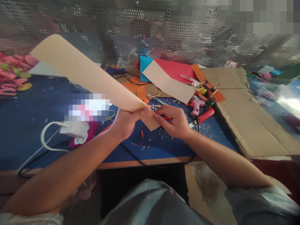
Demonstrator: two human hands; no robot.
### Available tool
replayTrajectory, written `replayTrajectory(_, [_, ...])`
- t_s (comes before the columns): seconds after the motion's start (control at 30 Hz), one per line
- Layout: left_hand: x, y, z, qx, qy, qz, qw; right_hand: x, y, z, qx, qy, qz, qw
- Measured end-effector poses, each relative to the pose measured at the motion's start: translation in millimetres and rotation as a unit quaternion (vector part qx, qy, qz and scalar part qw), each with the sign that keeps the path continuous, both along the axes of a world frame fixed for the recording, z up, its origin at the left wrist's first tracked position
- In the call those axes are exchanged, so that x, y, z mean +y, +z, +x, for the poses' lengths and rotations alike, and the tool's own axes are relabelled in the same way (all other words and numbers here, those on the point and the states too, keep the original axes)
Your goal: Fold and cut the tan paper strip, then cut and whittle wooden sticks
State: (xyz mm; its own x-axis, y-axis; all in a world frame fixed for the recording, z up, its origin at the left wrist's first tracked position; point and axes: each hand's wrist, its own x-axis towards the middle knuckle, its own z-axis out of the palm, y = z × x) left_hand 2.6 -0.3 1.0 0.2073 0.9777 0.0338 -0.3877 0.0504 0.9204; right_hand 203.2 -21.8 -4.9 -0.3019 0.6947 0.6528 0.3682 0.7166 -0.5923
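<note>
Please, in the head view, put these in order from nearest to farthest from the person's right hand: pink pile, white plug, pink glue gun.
1. Pink glue gun: just beyond the right hand, to its right.
2. White plug: to the left, past the left hand.
3. Pink pile: at the view's left edge.

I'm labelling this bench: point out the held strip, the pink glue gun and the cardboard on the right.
Held strip (96, 79): head view, middle of its broad face.
Pink glue gun (198, 103): head view, upper body.
Cardboard (253, 115): head view, bare top.
</note>
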Motion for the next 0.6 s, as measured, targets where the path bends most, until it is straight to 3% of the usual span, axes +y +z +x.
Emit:
replayTrajectory(0.17, [3,-1.3,-1,-0.007,0.018,0.01,1.0,1,-2.2,0,0.002,-0.003,-0.029,1.0])
replayTrajectory(0.37, [2,-7.3,-4,0.065,-0.057,0.066,0.994,3,-4.0,0,0.031,-0.005,-0.08,0.996])
replayTrajectory(0.6, [3,-11.0,-4,0.064,-0.001,0.046,0.997,2,-3.1,0,0.004,0.001,-0.065,0.998])
